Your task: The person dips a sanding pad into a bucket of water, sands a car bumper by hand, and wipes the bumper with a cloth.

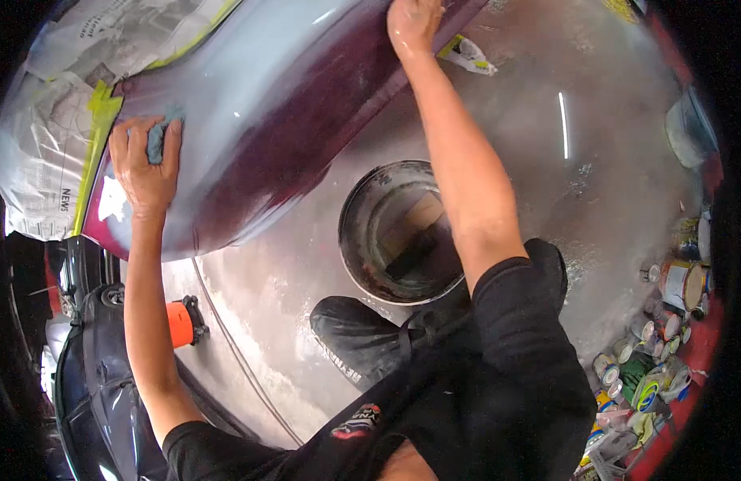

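Note:
A dark red car body panel (306,136) with pale grey patches crosses the upper left of the head view. Yellow-green tape (102,120) runs along its left edge, holding newspaper and clear film (46,160). My left hand (148,164) is on the panel near that tape, its fingers closed round a blue-grey pad (156,143). At the top, my right hand (414,28) rests at the panel's lower edge. Its fingertips are partly cut off by the frame, and what they hold, if anything, is hidden.
Below the panel, a round dark basin (358,240) holds a brown block and a dark block. A cable (226,337) crosses the wet floor. An orange object (180,324) and a dark car (106,377) are at lower left. Several cans (681,284) line the right side.

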A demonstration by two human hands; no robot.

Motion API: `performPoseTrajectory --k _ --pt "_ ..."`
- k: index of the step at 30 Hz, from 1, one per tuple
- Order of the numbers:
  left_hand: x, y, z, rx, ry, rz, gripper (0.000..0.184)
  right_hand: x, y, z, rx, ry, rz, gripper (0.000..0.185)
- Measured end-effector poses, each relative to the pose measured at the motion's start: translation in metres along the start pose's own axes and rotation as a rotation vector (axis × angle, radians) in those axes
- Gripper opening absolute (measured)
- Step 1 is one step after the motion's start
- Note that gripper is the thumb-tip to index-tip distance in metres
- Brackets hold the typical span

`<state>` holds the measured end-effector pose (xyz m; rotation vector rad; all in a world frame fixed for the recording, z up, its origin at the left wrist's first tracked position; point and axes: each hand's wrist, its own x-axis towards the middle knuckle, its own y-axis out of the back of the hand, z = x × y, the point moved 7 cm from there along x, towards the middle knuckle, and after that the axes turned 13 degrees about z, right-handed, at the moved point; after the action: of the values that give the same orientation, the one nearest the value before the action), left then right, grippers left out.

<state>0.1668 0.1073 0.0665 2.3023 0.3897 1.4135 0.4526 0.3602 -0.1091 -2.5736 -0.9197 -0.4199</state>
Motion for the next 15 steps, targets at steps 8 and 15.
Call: performPoseTrajectory --k 8,15 --pt "0.002 0.002 0.004 0.043 -0.033 0.013 0.022 -0.279 0.037 -0.058 0.098 0.194 -0.287 0.076" --pt "0.002 0.000 0.003 0.076 -0.044 0.015 0.019 -0.067 0.023 0.008 0.068 -0.164 -0.054 0.066"
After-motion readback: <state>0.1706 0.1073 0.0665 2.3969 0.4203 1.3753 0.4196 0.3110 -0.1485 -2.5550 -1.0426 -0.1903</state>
